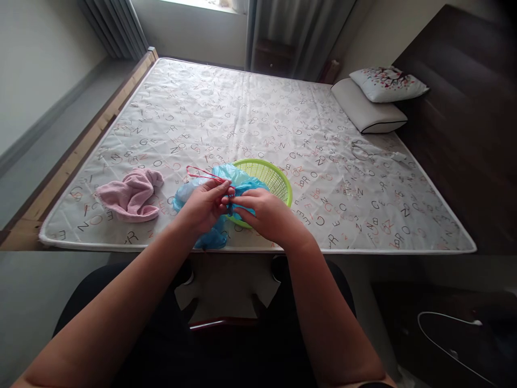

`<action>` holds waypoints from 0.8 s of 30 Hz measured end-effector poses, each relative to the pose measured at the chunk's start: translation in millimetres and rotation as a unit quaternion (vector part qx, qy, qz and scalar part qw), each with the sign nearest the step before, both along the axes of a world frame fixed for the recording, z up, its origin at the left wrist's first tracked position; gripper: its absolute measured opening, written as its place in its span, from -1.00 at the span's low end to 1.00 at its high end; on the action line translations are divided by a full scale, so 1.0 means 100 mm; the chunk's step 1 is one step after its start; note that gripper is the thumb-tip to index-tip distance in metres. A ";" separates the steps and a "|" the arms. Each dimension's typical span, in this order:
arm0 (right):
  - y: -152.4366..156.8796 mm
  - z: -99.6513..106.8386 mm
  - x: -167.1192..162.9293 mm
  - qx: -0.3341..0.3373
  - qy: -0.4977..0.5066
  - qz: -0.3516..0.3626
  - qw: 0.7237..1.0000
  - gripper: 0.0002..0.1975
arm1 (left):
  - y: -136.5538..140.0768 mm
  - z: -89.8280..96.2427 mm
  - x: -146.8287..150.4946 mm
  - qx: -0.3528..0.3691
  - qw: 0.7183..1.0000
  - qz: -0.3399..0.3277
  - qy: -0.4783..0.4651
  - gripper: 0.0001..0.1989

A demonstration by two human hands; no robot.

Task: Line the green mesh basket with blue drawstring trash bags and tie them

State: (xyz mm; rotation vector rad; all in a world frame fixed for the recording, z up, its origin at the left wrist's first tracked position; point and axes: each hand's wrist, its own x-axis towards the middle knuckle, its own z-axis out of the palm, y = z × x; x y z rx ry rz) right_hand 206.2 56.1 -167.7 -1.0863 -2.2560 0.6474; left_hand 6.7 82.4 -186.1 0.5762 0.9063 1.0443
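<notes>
My left hand (205, 205) is closed in a pinch on a thin red string (197, 173), whose loop sticks out to the left above the fingers. Fingertips of my right hand (269, 215) meet those of the left and pinch a small dark piece at the string; its kind is too small to make out. Right under both hands lies a crumpled blue plastic bag (214, 238), partly hidden by them. It spreads over the left side of a lime-green plastic basket (277, 178) and onto the mattress.
A pink cloth (131, 195) lies crumpled on the mattress (274, 129) to the left. Two pillows, one white with a tree print (388, 83), rest at the right by the dark headboard (456, 118). The mattress's front edge runs just before my knees.
</notes>
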 end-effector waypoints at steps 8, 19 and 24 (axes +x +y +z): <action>0.05 -0.05 -0.04 0.110 0.109 -0.162 0.975 -0.65 | -0.03 0.04 -0.02 0.095 0.984 -0.115 0.096 -0.59; 0.21 -0.33 0.02 -0.238 0.262 -0.098 0.930 -0.72 | -0.08 -0.03 0.00 0.465 0.771 0.010 0.434 -0.88; 0.21 -0.33 -0.01 -0.341 0.351 -0.078 0.868 -0.52 | -0.13 -0.03 -0.03 0.593 0.711 -0.018 0.378 -0.89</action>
